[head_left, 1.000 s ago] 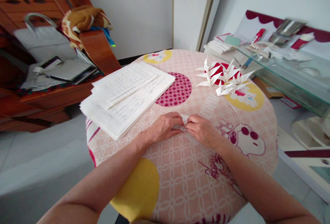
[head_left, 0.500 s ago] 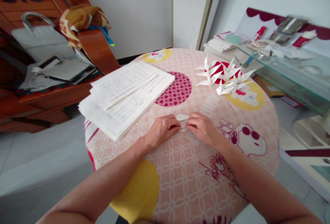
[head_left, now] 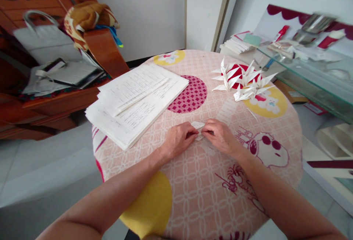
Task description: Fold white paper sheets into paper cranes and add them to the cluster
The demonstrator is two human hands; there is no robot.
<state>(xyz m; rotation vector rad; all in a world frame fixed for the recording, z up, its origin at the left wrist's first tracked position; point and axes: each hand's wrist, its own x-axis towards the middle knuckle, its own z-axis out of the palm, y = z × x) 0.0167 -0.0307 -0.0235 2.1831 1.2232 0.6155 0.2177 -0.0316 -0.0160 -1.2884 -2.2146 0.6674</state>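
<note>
A small folded piece of white paper [head_left: 197,125] lies on the table between my two hands, partly hidden by my fingers. My left hand [head_left: 182,137] grips its left side, thumb and fingers pressed together. On the right side my right hand [head_left: 217,135] pinches the same paper, its fingertips close to those of the left. Beyond my right hand, several white folded paper cranes [head_left: 242,80] stand in a cluster near the table's far right. To the left is a stack of printed paper sheets [head_left: 138,103].
A round table with a pink patterned tablecloth [head_left: 187,196] is before me. At right, a glass shelf [head_left: 311,81] holds papers, a red marker and a metal container. A wooden chair [head_left: 102,54] with cloth and a grey bag [head_left: 45,41] stand at left.
My fingertips have drawn a little closer together over the folded paper. The whole view has shifted slightly; the cranes and the stack stay in place.
</note>
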